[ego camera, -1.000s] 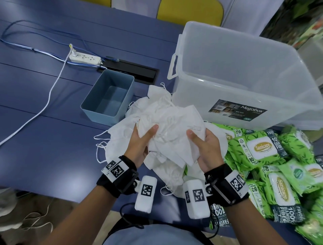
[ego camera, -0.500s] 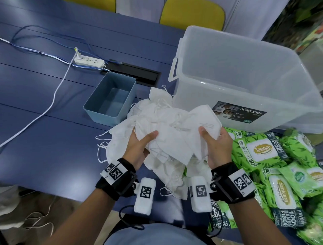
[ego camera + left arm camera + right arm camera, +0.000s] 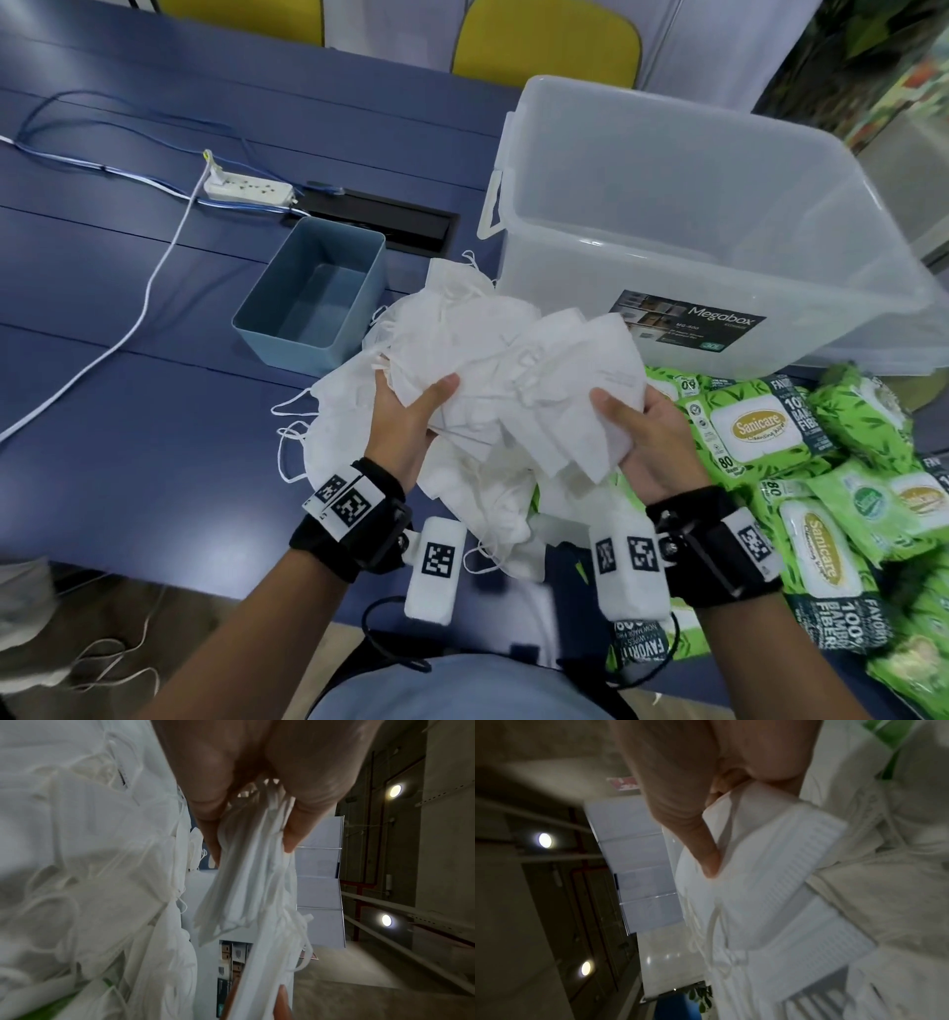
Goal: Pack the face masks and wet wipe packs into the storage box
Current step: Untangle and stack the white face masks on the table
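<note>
Both hands hold one big bundle of white face masks (image 3: 503,375) above the near table edge, just in front of the storage box. My left hand (image 3: 405,411) grips its left side, thumb on top; in the left wrist view the fingers (image 3: 303,805) pinch several folded masks (image 3: 244,882). My right hand (image 3: 637,437) grips the right side, thumb pressed on a mask (image 3: 770,872). More masks (image 3: 334,411) lie on the table underneath. The clear Megabox storage box (image 3: 719,169) stands open at the back right. Green wet wipe packs (image 3: 760,426) are piled at the right.
A small blue bin (image 3: 313,293) stands left of the masks. A power strip (image 3: 249,187) with white and blue cables lies at the back left, beside a black cable hatch (image 3: 390,223). Yellow chairs (image 3: 544,43) stand behind the blue table (image 3: 128,411).
Both hands have lifted the mask bundle higher and carried it right, toward the storage box. The grip on the masks is unchanged.
</note>
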`<state>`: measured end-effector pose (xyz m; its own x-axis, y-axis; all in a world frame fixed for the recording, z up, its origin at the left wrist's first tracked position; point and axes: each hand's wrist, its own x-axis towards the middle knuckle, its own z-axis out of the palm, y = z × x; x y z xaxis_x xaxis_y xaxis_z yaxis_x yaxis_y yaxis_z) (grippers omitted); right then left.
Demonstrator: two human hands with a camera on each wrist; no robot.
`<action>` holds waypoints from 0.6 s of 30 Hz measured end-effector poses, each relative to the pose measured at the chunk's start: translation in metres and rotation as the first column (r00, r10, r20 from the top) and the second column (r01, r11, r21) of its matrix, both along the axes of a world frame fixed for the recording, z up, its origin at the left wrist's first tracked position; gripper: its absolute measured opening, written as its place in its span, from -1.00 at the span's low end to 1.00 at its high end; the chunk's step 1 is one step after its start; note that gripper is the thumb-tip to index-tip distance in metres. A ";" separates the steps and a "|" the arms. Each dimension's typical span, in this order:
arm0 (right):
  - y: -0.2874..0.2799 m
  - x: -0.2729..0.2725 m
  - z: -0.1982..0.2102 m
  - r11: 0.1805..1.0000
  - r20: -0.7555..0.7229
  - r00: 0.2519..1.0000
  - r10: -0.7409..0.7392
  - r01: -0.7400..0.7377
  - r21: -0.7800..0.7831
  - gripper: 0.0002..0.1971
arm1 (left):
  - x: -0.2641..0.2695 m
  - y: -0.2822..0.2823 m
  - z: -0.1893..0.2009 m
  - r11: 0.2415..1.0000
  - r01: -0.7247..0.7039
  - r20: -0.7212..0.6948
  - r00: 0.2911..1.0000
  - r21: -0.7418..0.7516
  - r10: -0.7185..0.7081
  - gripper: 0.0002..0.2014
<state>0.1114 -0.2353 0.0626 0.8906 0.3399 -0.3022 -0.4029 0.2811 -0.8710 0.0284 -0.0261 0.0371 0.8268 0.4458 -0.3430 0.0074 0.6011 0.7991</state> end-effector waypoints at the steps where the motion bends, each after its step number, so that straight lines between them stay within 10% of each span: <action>1: -0.003 0.000 0.002 0.999 -0.013 1.000 0.007 -0.006 0.037 -0.12 | 0.000 -0.002 0.000 1.000 0.008 0.004 1.000 -0.012 -0.008 -0.25; 6: -0.014 0.007 0.006 0.985 -0.080 0.989 -0.126 0.135 0.108 -0.50 | 0.001 -0.013 -0.001 0.995 0.077 0.037 0.996 -0.060 -0.075 -0.25; 12: -0.024 0.017 0.002 0.922 -0.256 0.944 -0.210 0.279 0.270 -0.06 | 0.001 -0.013 0.003 0.989 0.071 0.068 0.996 -0.129 -0.063 -0.32; 15: -0.002 0.009 0.005 0.954 -0.298 0.949 -0.098 0.175 0.245 -0.73 | 0.007 -0.020 -0.001 0.992 0.102 0.000 0.995 -0.077 -0.102 -0.30; 18: 0.019 0.004 -0.002 0.969 -0.334 0.941 -0.055 0.131 0.209 -0.61 | 0.009 -0.029 -0.006 0.994 0.114 -0.101 0.989 0.007 -0.112 -0.32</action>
<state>0.1155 -0.2165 0.0607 0.7881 0.3527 -0.5045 -0.6142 0.5041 -0.6071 0.0373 -0.0549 0.0308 0.8339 0.3566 -0.4212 0.1548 0.5815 0.7987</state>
